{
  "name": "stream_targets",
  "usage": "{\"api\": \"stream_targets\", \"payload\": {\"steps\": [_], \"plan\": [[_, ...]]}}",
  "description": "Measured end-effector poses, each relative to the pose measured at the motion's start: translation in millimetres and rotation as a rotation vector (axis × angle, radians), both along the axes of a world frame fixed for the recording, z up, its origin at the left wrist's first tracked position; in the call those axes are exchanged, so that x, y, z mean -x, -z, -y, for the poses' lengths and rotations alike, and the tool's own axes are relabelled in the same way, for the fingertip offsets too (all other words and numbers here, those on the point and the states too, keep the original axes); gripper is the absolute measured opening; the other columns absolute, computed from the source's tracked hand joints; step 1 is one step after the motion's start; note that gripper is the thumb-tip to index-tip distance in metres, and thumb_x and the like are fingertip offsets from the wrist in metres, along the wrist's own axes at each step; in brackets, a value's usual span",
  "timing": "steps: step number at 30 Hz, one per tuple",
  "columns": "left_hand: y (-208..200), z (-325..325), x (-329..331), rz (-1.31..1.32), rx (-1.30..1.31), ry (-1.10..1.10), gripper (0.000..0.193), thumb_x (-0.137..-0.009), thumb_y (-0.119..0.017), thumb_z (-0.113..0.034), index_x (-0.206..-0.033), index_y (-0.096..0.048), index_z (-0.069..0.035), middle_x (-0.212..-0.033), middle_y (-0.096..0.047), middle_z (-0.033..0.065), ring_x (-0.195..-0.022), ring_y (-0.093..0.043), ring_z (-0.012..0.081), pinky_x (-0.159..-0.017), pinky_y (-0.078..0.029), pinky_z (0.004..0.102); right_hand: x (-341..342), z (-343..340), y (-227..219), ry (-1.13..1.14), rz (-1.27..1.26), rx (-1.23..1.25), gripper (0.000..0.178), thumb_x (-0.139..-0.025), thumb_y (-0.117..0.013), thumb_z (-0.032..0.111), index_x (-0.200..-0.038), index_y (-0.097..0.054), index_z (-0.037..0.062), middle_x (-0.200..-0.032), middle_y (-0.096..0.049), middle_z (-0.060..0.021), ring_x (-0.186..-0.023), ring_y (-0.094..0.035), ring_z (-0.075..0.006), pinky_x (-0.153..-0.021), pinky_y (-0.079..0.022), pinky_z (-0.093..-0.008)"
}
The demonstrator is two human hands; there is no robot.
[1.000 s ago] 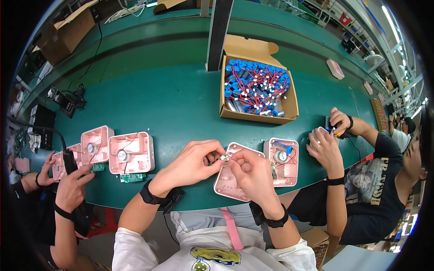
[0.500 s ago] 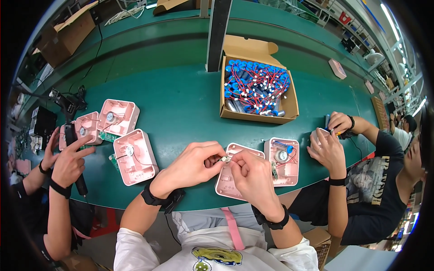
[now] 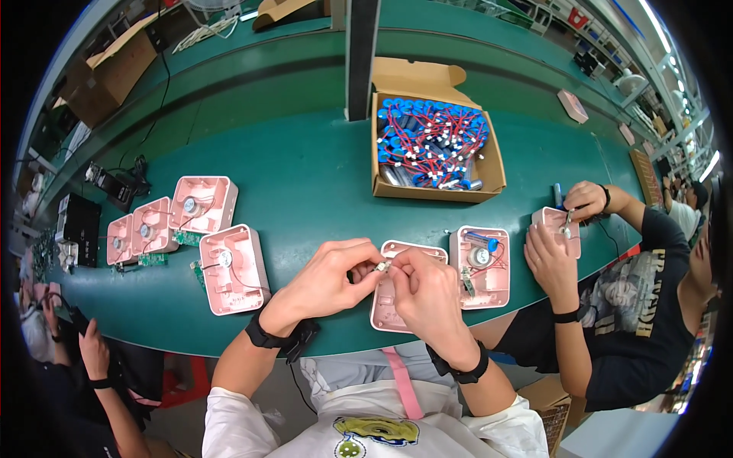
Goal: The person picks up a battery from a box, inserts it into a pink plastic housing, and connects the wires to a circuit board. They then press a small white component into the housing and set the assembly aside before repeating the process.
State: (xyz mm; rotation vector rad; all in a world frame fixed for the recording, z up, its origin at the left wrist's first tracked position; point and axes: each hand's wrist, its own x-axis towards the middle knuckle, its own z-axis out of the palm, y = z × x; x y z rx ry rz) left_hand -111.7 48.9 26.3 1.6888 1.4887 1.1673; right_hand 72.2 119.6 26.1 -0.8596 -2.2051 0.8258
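My left hand and my right hand meet fingertip to fingertip in front of me, both closed in a pinch. Between them is a small whitish part, mostly covered by my fingers; it looks like a connector or a bit of board. Under my right hand lies an open pink plastic housing, its inside partly hidden. Just right of it, another pink housing holds a blue battery, a round speaker, red wires and a small green circuit board.
A cardboard box full of blue batteries with red leads stands beyond my hands. Several pink housings with speakers and green boards sit at left. On the right, a co-worker's hands work on a pink housing. A dark post rises behind.
My hands keep their pinch on the small part, barely shifted. At left, a co-worker's hands have drawn back from the housings toward the table edge. The right co-worker's hands have shifted slightly.
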Motion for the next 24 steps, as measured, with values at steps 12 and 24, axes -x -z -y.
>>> {"api": "stream_targets", "payload": {"steps": [12, 24], "plan": [[2, 2, 0, 0.055, 0.180, -0.071, 0.013, -0.091, -0.078, -0.003, -0.097, -0.069, 0.006, -0.080, -0.071, 0.0080, -0.070, -0.069, 0.0134, -0.065, -0.056, 0.0280, -64, 0, 16, 0.189, -0.009, -0.262, 0.020, -0.094, -0.071, -0.004, -0.113, -0.068, -0.0027, -0.111, -0.072, -0.0169, -0.066, -0.068, -0.0254, -0.057, -0.052, -0.0343], [5, 1, -3, 0.104, 0.200, -0.108, 0.016, -0.092, -0.078, -0.003, -0.099, -0.067, 0.008, -0.074, -0.068, 0.0058, -0.064, -0.065, 0.0067, -0.059, -0.052, 0.0244, -78, -46, -9, 0.215, 0.021, -0.132, 0.022, -0.098, -0.068, -0.001, -0.119, -0.067, -0.0037, -0.105, -0.076, -0.0160, -0.064, -0.072, -0.0223, -0.057, -0.055, -0.0349]]}}
